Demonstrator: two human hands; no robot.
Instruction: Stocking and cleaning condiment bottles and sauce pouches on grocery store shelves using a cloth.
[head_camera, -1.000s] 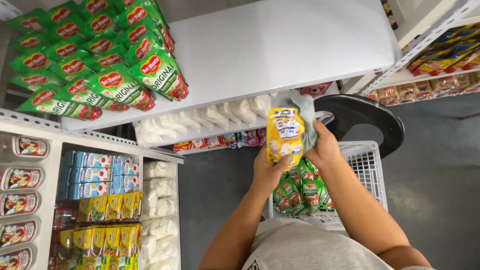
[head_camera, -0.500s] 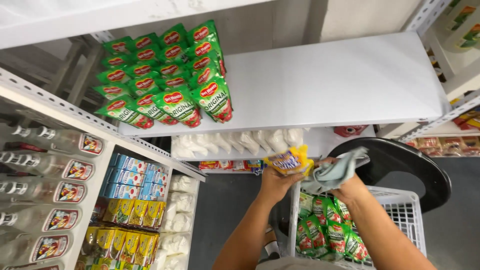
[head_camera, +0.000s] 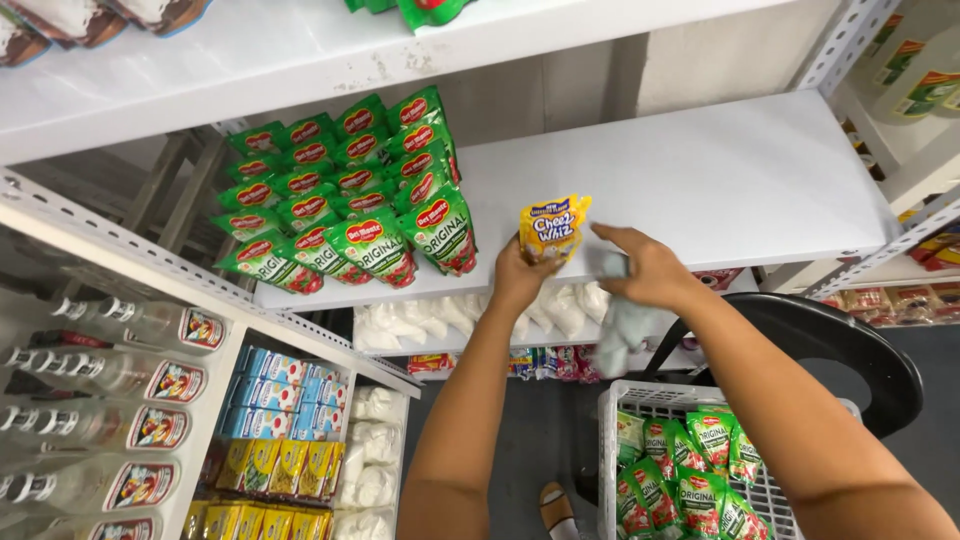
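Left hand (head_camera: 517, 283): gripping yellow pouch (head_camera: 552, 227), upright at white shelf (head_camera: 720, 180) front edge, beside green pouches (head_camera: 350, 200). Right hand (head_camera: 650, 268): closed on what seems a grey cloth (head_camera: 622, 325). Basket (head_camera: 640, 400) below.

The scene is brightly and evenly lit, with soft light that seems to fall from above. The white shelf (head_camera: 720, 180) reads nearly blown out, pale and without much texture, while the space beneath it sinks into shade. Faint glare sits on the glossy green pouches (head_camera: 350, 200) and on the clear bottles (head_camera: 120, 375) at the left. The right hand (head_camera: 650, 268) and the grey cloth (head_camera: 622, 325) under it are smeared by motion blur; the yellow pouch (head_camera: 552, 228) is sharper. Shelf edges bow outward toward the corners, a wide-angle distortion, and the frame's borders look softer.
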